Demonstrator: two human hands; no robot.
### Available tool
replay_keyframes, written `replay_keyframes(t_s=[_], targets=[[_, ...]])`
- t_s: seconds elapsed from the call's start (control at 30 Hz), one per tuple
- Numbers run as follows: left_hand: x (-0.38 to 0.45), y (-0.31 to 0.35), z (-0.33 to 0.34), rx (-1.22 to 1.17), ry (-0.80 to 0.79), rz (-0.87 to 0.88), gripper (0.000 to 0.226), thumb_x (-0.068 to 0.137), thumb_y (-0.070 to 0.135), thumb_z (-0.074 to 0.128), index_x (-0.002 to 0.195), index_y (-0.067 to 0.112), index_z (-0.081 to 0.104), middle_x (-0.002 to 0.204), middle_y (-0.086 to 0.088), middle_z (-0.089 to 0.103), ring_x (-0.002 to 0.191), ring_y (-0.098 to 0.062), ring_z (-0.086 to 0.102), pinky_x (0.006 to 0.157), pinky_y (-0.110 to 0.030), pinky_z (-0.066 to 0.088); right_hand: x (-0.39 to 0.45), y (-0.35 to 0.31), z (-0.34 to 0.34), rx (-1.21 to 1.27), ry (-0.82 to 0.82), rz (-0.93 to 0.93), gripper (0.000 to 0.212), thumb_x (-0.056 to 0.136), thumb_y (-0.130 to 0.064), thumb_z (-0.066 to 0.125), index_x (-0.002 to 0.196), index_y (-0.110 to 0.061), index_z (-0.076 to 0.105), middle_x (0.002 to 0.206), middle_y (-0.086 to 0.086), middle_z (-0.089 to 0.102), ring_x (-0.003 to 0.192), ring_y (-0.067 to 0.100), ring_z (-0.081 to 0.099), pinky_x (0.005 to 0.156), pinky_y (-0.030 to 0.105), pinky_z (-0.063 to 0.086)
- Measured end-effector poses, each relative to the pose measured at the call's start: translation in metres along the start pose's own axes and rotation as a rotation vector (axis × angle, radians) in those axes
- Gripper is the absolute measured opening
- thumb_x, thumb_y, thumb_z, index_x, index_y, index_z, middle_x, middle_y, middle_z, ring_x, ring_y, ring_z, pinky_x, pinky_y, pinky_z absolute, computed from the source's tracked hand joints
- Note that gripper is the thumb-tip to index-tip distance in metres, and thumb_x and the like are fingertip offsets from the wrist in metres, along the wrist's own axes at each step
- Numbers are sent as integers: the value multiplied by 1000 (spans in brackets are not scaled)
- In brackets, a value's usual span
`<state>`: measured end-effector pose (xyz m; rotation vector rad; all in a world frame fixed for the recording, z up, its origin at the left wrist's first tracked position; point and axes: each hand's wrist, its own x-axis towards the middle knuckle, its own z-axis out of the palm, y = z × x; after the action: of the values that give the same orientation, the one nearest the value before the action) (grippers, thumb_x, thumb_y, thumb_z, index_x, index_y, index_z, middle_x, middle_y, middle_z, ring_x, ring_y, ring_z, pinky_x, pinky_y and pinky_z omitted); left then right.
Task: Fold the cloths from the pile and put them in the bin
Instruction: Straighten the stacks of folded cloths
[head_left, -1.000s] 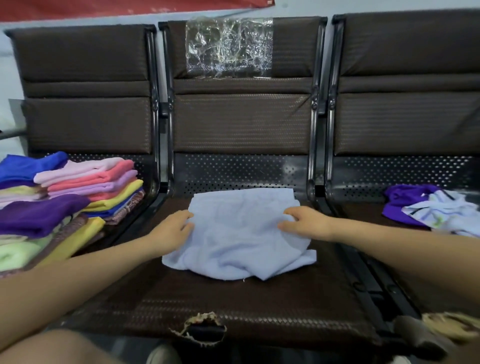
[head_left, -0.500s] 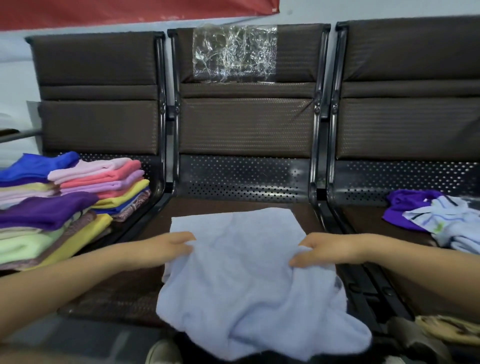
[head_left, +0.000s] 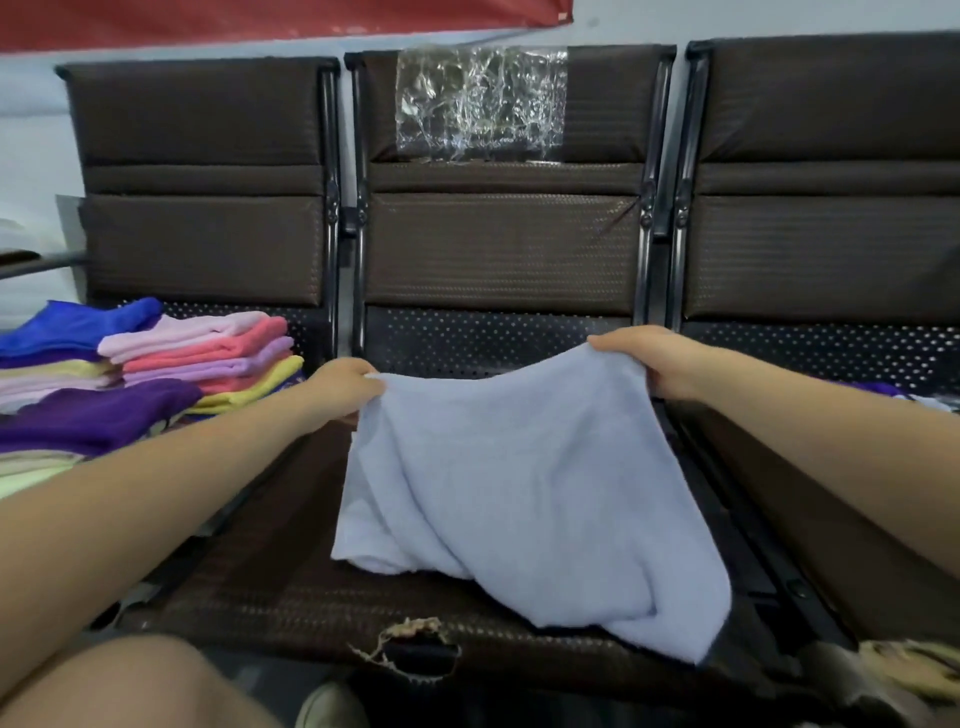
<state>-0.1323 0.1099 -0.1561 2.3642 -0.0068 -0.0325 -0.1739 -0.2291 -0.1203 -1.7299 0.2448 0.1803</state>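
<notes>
A light blue cloth (head_left: 519, 483) hangs above the middle brown seat (head_left: 291, 603), its lower part resting on the seat. My left hand (head_left: 345, 387) pinches its upper left corner. My right hand (head_left: 641, 361) grips the upper right corner. The cloth is stretched between both hands and sags down toward the seat's front edge. A stack of folded cloths (head_left: 130, 374) in blue, pink, coral, lilac, yellow and purple lies on the left seat. No bin is in view.
Three brown seats stand in a row with metal frames between them. A purple cloth (head_left: 883, 388) peeks out behind my right forearm on the right seat. The middle seat's front edge has a torn hole (head_left: 415, 649). Clear plastic (head_left: 480, 101) covers the middle backrest.
Both hands took the cloth by its top corners, lifted it off the seat and spread it out. It now hangs stretched between them instead of lying crumpled.
</notes>
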Motion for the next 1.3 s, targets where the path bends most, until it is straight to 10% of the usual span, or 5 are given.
replay_keyframes(t_s=[0.27, 0.53, 0.73, 0.93, 1.3], targets=[[59, -44, 50, 636, -262, 51, 27, 97, 15, 39, 106, 3, 62, 111, -14, 61, 99, -28, 60, 75, -34, 48, 89, 70, 20, -981, 8, 2, 18, 90, -12, 55, 74, -8, 47, 77, 12, 48, 69, 22, 43, 63, 28, 33], [72, -83, 71, 682, -79, 138, 23, 96, 25, 46, 109, 11, 59, 112, -11, 52, 105, -27, 51, 88, -36, 44, 129, 115, 20, -930, 162, -104, 9, 90, -22, 57, 85, -15, 57, 78, 1, 56, 82, 24, 55, 66, 30, 40], [51, -92, 73, 702, 59, 45, 30, 95, 36, 49, 117, 17, 50, 117, -11, 48, 108, -29, 47, 85, -39, 46, 150, 130, 23, -1012, 145, -255, 32, 88, -19, 54, 119, -17, 61, 125, 6, 56, 122, 28, 45, 100, 36, 41], [59, -81, 55, 592, -205, 38, 7, 92, 27, 55, 93, 21, 53, 91, 0, 59, 84, -17, 53, 62, -28, 37, 136, 106, 18, -1012, -8, -75, 13, 92, -26, 57, 82, -17, 55, 89, 2, 54, 87, 23, 52, 68, 32, 40], [17, -9, -34, -365, 199, 226, 8, 84, 11, 68, 84, 15, 61, 80, -4, 59, 78, -18, 52, 67, -28, 42, 39, -15, -1, 73, 320, -354, 11, 84, -16, 70, 78, -9, 64, 80, 6, 66, 71, 20, 61, 68, 33, 49]])
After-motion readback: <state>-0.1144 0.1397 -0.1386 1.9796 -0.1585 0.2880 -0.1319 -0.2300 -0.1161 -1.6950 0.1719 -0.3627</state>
